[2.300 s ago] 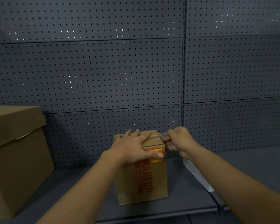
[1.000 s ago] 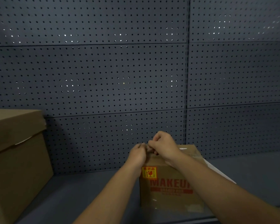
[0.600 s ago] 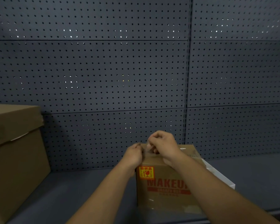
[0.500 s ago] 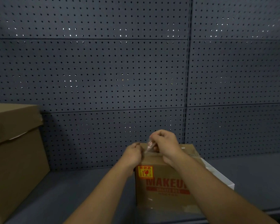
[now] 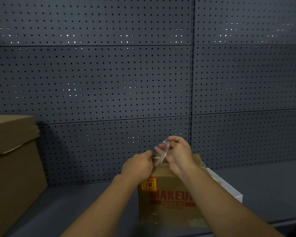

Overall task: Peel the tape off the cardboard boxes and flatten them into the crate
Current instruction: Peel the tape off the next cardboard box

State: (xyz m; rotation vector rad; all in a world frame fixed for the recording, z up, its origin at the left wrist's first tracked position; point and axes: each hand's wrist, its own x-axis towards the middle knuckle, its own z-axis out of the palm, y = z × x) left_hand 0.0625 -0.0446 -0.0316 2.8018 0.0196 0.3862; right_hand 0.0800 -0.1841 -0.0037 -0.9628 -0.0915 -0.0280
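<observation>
Fingers: my left hand [image 5: 138, 166] curled on top edge of makeup box [image 5: 167, 200], bracing; my right hand [image 5: 178, 153] pinching clear tape [image 5: 161, 153], lifted off. Box near shelf [image 5: 92, 199] front edge. Tape looks thin, clingy, tear-prone: I'd grip near peel line. Box seems light, stiff.

- Bare dark grey shelf [image 5: 92, 202] lies open between the large brown cardboard box [image 5: 12, 168] at left and the small printed cardboard box [image 5: 167, 202].
- Dark perforated metal back panel [image 5: 109, 82] closes the rear.
</observation>
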